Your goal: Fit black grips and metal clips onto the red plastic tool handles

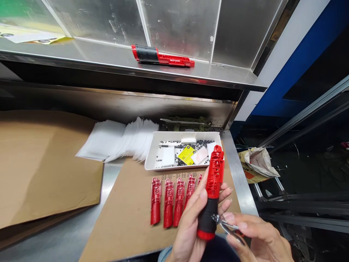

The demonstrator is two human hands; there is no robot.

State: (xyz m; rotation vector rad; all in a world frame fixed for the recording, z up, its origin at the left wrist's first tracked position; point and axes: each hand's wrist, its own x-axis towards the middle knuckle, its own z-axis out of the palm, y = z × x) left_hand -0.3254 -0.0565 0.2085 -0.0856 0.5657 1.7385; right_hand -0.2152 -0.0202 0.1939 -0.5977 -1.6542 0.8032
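Observation:
My left hand point(189, 222) is wrapped round a red plastic housing point(215, 178) with a black sleeve at its lower end, its ribbed inner side facing up. In my right hand point(261, 233) is a pair of small metal pliers point(228, 225), gripped between thumb and fingers. The tip of the pliers meets the edge of the black sleeve. Left of my hands, several red half shells point(169, 203) lie in a row on a cardboard sheet point(128, 225); the rightmost ones are partly hidden behind my left hand.
A white tray point(180, 167) holds black bits, white pads and a yellow label. White sheets point(106, 138) fan out beside brown cardboard point(49, 156). Another red-and-black housing point(148, 54) lies on the metal shelf point(81, 54). A paper bag point(257, 163) stands at right.

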